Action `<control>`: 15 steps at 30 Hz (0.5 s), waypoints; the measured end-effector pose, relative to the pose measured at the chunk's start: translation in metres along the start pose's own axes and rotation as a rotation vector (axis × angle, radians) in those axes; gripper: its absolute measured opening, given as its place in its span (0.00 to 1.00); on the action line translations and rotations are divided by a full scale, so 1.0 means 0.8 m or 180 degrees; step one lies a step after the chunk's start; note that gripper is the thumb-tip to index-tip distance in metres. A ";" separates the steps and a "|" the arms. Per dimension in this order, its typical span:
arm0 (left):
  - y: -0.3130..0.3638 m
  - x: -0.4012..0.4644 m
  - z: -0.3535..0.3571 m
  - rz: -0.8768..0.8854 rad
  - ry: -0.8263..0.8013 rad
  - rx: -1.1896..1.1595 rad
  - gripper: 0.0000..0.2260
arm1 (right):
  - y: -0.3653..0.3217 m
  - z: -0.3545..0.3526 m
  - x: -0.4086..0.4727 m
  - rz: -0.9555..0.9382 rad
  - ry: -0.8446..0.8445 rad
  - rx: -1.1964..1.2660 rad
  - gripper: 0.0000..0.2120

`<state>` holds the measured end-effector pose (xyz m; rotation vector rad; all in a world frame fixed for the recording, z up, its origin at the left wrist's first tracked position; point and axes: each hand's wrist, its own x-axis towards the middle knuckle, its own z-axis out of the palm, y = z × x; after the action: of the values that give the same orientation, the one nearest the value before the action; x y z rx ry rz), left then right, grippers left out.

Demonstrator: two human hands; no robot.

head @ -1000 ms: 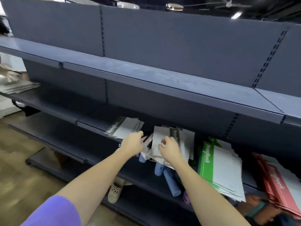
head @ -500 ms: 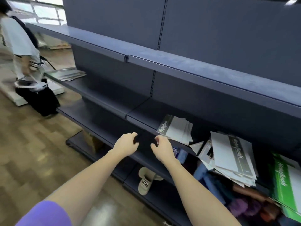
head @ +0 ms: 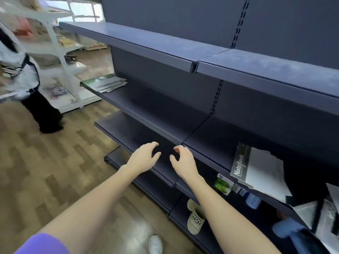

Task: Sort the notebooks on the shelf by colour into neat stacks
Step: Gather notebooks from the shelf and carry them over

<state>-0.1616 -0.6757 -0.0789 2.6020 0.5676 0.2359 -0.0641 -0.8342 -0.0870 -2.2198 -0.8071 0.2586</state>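
Nearest me, at about seven o'clock in my view, the purple sleeve (head: 42, 243) of my left arm showed, and both bare forearms reached forward toward the dark blue metal shelving unit (head: 165, 99). At six o'clock on the brown wood-pattern floor (head: 45, 171) was the toe of a white shoe (head: 155, 245), and just past it, at five o'clock, a beige slide sandal with dark lettering (head: 195, 217) lay on the bottom shelf.

My left hand (head: 142, 158) hovered over the front edge of the middle shelf (head: 165, 132), fingers loosely curled and spread, holding nothing. My right hand (head: 183, 161) hung just beside it at its three o'clock, thumb and curled fingers apart, also empty. The two hands were near each other but not touching.

At three o'clock from my right hand, a loose stack of grey-spined notebooks with white covers (head: 256, 167) lay on the middle shelf, the top one printed "NoteBook" along its spine. More grey and white notebooks (head: 319, 217) sat blurred at four o'clock by the frame's edge. Under the stack, a small green and white box (head: 222, 184) sat on a lower shelf.

Farther off, at eleven o'clock, a flat pile of green-edged notebooks (head: 104, 83) rested at the far end of the middle shelf. Beyond it, at ten o'clock, another person in a white top and black trousers (head: 27, 85) stood by a white rack (head: 60, 52).
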 end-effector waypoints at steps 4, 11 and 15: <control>-0.052 0.069 -0.036 -0.0151 0.0006 0.0025 0.21 | -0.041 0.039 0.095 -0.0098 0.0075 0.0395 0.15; -0.151 0.183 -0.099 -0.0396 0.0135 -0.0099 0.19 | -0.101 0.101 0.248 -0.0244 0.0020 0.0470 0.16; -0.217 0.237 -0.120 -0.0445 0.0265 -0.0032 0.20 | -0.128 0.144 0.315 -0.0294 -0.0064 0.0306 0.16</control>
<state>-0.0769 -0.4153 -0.0640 2.5389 0.7724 0.3015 0.0370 -0.5571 -0.0796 -2.0874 -0.8872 0.2695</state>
